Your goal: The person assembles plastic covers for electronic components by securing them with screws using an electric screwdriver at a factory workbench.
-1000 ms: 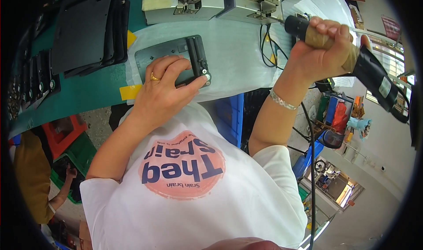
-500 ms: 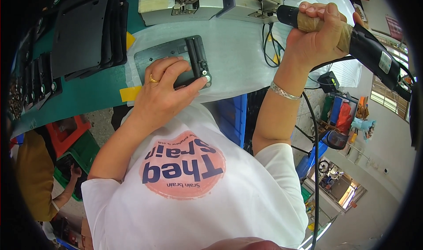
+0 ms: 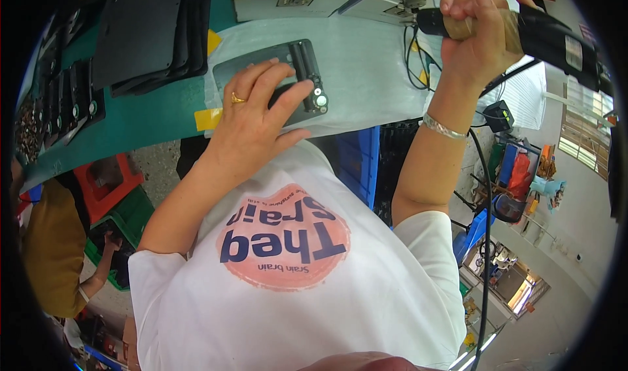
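Observation:
A black plastic panel with a raised ridge along its right side lies on the white-covered bench. A small pale round part sits at its near right corner. My left hand is over the panel with fingers apart and slightly bent; whether the fingertips touch it I cannot tell. My right hand is wrapped round the taped grip of a black electric screwdriver, raised at the upper right. The screwdriver's black front end points left, toward the metal machines; its tip is hard to make out.
Black panels are stacked at the left on the green mat, beside several smaller black parts. Two metal feeder-like machines stand at the back. A cable hangs at the right. Another person's arm reaches into a green crate at lower left.
My left hand's fingers have lifted off the pale round part, which shows fully now. The right hand keeps its hold on the screwdriver. The whole view has shifted slightly.

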A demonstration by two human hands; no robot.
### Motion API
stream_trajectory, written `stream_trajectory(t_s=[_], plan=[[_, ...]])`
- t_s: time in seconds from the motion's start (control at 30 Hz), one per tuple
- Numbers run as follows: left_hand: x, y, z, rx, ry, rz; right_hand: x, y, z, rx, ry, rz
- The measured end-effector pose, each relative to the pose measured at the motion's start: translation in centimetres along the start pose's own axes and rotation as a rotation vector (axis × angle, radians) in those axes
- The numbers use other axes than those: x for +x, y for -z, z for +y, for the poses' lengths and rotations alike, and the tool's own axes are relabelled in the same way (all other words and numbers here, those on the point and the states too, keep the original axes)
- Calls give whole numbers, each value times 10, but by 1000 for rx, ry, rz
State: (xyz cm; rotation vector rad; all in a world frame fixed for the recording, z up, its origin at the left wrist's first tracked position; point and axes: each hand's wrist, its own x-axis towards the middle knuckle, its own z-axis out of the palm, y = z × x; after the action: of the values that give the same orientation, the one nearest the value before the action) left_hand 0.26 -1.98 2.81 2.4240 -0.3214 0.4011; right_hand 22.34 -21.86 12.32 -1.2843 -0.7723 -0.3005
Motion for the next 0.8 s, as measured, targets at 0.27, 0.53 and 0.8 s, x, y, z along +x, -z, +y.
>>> stream_trajectory(t_s=[0.27,0.53,0.8], plan=[[-22,13,-15,7,36,48,-70,-51,-40,515,-224,-152],[-32,4,-20,9,-43,135,-113,-92,-35,367,-277,-136],[-34,5,-25,7,-58,140,-121,-96,-26,398,-260,-120]])
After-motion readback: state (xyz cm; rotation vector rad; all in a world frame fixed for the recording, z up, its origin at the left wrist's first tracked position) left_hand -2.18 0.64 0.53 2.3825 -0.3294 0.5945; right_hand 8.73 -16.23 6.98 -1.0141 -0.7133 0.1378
